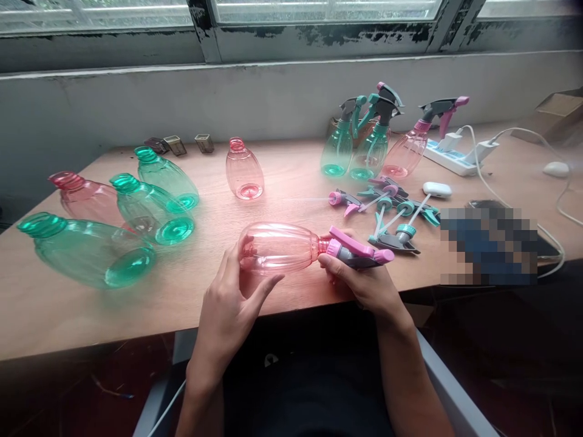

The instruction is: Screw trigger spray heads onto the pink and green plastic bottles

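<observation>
A clear pink bottle [280,247] lies sideways between my hands, above the table's front edge, its neck pointing right. My left hand [234,297] holds its base end, fingers behind it and thumb spread away below. At the bottle's mouth sits a pink and grey trigger spray head [357,250], trigger side up. My right hand [359,276] grips where neck and spray head meet; its thumb shows in front and its other fingers are mostly hidden. Just beyond, another pink bottle [245,170] stands upright, open at the top. Loose spray heads [401,233] lie in a pile to the right.
Several open green bottles [91,249] and a pink one [91,197] stand at the left. Assembled green spray bottles [337,149] and a pink one [407,149] stand back right. Beyond them are a power strip [450,159] with cables, a white case [437,190] and a cardboard box [560,115].
</observation>
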{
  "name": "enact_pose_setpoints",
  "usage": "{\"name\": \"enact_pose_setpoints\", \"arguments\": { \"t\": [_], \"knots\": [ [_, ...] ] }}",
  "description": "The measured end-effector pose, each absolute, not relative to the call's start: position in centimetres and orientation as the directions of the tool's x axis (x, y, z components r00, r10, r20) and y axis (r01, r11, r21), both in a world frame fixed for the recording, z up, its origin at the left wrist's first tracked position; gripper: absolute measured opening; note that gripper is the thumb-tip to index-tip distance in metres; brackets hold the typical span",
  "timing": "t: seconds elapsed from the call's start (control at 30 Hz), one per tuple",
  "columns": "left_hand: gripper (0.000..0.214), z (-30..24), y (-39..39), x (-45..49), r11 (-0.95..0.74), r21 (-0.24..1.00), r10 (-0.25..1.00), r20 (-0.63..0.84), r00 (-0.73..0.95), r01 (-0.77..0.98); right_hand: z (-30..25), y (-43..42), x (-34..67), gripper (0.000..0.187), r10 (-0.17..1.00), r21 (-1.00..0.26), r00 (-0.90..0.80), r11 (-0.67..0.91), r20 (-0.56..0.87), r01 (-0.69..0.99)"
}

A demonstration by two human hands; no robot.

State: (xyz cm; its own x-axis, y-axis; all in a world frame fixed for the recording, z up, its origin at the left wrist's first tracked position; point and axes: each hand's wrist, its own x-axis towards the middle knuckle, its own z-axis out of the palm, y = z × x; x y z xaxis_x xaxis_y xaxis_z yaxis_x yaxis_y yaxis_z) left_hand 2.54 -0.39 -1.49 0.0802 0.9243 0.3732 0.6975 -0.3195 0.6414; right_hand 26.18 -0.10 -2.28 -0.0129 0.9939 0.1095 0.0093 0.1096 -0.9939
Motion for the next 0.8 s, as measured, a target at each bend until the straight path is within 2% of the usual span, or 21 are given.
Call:
{"name": "enact_pose_setpoints", "arguments": {
  "t": [0.8],
  "knots": [
    [0.074,-1.50,-0.22,2.61,-0.294,0.677,0.936,0.346,0.060,0.675,-1.96,-0.20,26.22,0.039,0.996,-0.996,-0.006,0.094,0.094,-0.007]
  ]
}}
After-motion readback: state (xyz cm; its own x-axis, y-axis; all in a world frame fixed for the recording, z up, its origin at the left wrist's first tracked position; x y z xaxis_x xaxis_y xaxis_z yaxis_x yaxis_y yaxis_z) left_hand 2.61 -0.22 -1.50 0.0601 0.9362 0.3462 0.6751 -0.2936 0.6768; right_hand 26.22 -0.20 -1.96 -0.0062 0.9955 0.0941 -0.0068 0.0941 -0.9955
